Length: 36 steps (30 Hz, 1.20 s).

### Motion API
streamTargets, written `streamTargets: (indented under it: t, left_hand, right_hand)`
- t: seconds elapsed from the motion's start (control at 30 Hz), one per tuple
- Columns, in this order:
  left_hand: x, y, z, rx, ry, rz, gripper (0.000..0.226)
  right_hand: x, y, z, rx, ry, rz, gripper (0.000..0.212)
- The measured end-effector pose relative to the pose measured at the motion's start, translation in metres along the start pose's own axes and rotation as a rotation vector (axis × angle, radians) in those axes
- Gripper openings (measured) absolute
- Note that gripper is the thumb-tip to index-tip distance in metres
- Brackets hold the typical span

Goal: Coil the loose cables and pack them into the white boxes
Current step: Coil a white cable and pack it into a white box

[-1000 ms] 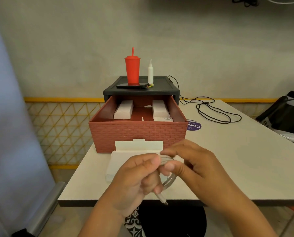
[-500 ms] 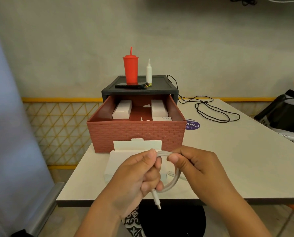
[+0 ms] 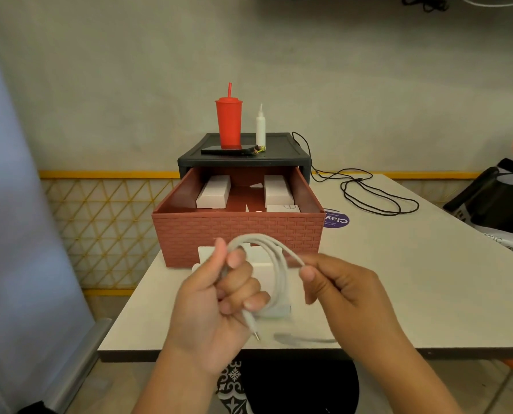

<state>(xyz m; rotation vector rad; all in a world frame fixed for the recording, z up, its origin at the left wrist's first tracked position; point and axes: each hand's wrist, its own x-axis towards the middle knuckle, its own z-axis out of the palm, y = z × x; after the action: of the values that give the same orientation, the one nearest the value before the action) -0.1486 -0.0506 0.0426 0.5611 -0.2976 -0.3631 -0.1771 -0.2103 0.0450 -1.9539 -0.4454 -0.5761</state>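
Note:
A white cable (image 3: 274, 264) is looped in a coil above the table's front edge. My left hand (image 3: 219, 297) grips the coil's left side, with one plug end hanging below its fingers. My right hand (image 3: 336, 282) pinches the cable's strand to the right of the coil. Behind my hands lies an open white box (image 3: 262, 270) with its flap up, mostly hidden. More white boxes (image 3: 213, 195) lie in the pulled-out red brick-pattern drawer (image 3: 237, 231). A loose black cable (image 3: 377, 195) sprawls on the table at the back right.
A red cup with straw (image 3: 228, 122), a white bottle (image 3: 260, 127) and a dark phone sit on the black drawer unit (image 3: 243, 158). A purple sticker (image 3: 336, 219) is beside the drawer. A black bag (image 3: 497, 198) lies at the table's right edge.
My hands have drawn apart. The right hand has pulled a strand out to the right, and the coil has grown into a wider loop in my left hand.

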Motion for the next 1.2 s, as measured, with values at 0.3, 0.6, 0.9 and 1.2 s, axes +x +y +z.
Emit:
streamTargets:
  t: [0.3,0.6,0.9,1.2]
  left_hand:
    - [-0.001,0.012,-0.017,0.072,-0.119,0.238,0.053]
    - [-0.002,-0.012,-0.011,1.072,-0.006,0.44,0.041]
    - [0.0,-0.021,-0.014,1.486,-0.07,0.355,0.041]
    - [-0.002,-0.022,-0.013,1.596,-0.097,0.445,0.039]
  right_hand:
    - [-0.01,-0.002,0.01,-0.121,-0.335,0.158,0.05]
    - [-0.018,-0.006,0.013,-0.192,-0.517,0.268,0.033]
    - [-0.017,-0.013,-0.004,0.145,-0.646,0.364,0.027]
    - [-0.011,-0.016,-0.015,0.058,-0.584,0.299,0.026]
